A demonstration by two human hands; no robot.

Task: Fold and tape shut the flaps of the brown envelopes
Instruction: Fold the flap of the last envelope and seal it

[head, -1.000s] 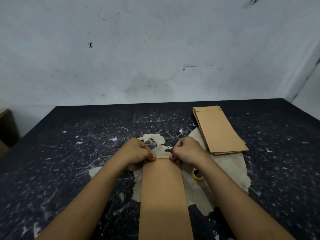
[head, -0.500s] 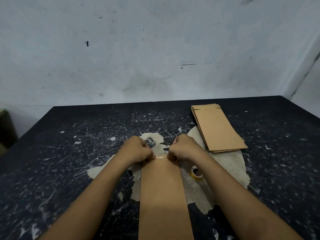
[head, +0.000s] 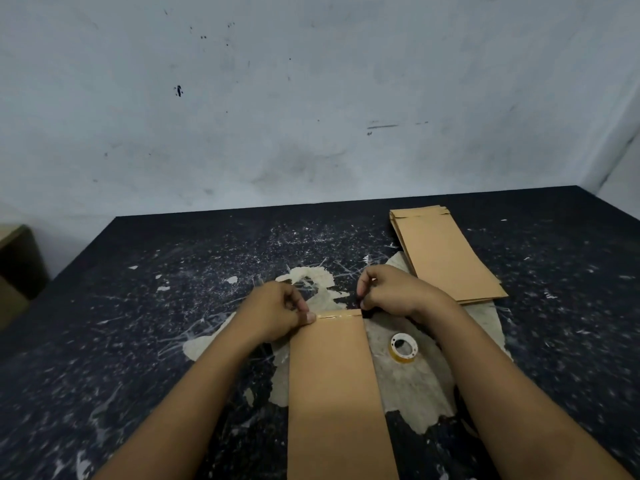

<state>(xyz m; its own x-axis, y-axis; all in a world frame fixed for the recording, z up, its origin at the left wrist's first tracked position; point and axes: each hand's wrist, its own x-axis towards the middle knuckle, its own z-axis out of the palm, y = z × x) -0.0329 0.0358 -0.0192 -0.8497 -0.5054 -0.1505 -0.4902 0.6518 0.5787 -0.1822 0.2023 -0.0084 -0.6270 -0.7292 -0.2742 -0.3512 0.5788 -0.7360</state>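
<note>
A long brown envelope (head: 334,393) lies lengthwise in front of me on the black table (head: 138,306). A shiny strip of clear tape (head: 337,315) runs across its far edge. My left hand (head: 277,310) presses the left end of the strip with its thumb. My right hand (head: 391,292) is curled at the envelope's far right corner, fingertips touching the tape's right end. A small roll of clear tape (head: 403,347) lies on the table just right of the envelope, under my right forearm.
A stack of brown envelopes (head: 446,254) lies at the back right of the table. The tabletop is scratched, with pale worn patches (head: 415,386) around the work spot. A brown box (head: 14,271) stands beyond the left edge. A grey wall rises behind.
My hands have moved apart along the envelope's far edge, the right one sliding to the right corner. The tape strip now shows across the full width.
</note>
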